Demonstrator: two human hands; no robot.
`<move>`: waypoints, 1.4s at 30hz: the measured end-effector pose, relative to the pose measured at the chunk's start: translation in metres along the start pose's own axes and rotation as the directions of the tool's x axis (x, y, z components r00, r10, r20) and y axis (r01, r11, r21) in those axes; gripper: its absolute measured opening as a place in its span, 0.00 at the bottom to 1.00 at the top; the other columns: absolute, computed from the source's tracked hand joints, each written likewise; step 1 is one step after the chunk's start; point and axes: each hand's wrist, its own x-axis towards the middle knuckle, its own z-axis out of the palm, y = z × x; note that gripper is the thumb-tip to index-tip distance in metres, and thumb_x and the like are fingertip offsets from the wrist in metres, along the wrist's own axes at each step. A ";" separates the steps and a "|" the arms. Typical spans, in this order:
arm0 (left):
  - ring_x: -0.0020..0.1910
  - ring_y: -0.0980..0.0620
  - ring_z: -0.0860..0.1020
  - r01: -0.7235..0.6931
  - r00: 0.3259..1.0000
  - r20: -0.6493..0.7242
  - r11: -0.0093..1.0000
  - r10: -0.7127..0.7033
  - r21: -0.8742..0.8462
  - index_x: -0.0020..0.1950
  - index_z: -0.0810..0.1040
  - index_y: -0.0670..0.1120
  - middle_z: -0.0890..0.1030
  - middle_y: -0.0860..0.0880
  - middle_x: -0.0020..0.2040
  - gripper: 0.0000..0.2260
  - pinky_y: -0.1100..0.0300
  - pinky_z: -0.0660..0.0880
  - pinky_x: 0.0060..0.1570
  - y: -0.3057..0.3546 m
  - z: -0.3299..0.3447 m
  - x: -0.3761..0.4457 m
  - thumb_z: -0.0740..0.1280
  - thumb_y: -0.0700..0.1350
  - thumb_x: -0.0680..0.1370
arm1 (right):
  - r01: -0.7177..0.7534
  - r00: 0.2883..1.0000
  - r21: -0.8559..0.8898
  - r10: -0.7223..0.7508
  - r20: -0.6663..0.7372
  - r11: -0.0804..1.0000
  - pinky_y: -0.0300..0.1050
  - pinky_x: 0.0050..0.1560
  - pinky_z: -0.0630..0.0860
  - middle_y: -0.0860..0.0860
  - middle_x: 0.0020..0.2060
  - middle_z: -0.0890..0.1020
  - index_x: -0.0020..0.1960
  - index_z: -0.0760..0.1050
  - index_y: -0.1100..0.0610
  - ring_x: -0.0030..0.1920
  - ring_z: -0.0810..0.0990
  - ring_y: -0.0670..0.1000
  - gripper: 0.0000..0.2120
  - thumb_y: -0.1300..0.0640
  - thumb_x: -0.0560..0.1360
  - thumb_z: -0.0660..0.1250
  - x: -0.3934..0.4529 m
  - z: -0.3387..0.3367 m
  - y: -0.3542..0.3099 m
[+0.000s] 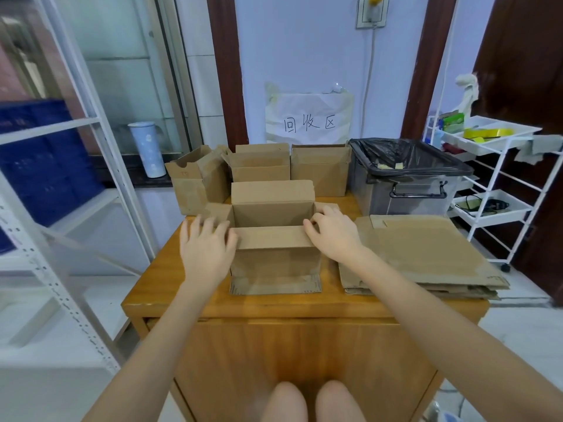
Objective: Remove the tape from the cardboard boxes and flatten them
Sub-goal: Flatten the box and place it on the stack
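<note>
An open cardboard box stands upright in the middle of the wooden table, its four top flaps spread out. My left hand lies with straight fingers on the left flap and the box's left side. My right hand rests on the right flap, with its fingertips curled at the near flap's right corner. Remnants of tape run along the bottom edge of the box's front face. A stack of flattened boxes lies on the table at the right.
Three more upright boxes stand along the back of the table. A bin lined with a black bag holds tape scraps at the back right. A white trolley stands at the right, white shelving at the left.
</note>
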 end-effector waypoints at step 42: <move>0.70 0.54 0.67 0.470 0.875 0.374 0.351 -0.308 -0.810 0.76 0.61 0.48 0.69 0.53 0.72 0.22 0.60 0.64 0.67 0.015 -0.009 -0.034 0.59 0.43 0.82 | -0.211 0.946 0.806 0.323 0.026 0.553 0.42 0.66 0.68 0.50 0.67 0.73 0.74 0.64 0.57 0.68 0.70 0.49 0.22 0.60 0.80 0.61 -0.045 0.025 -0.011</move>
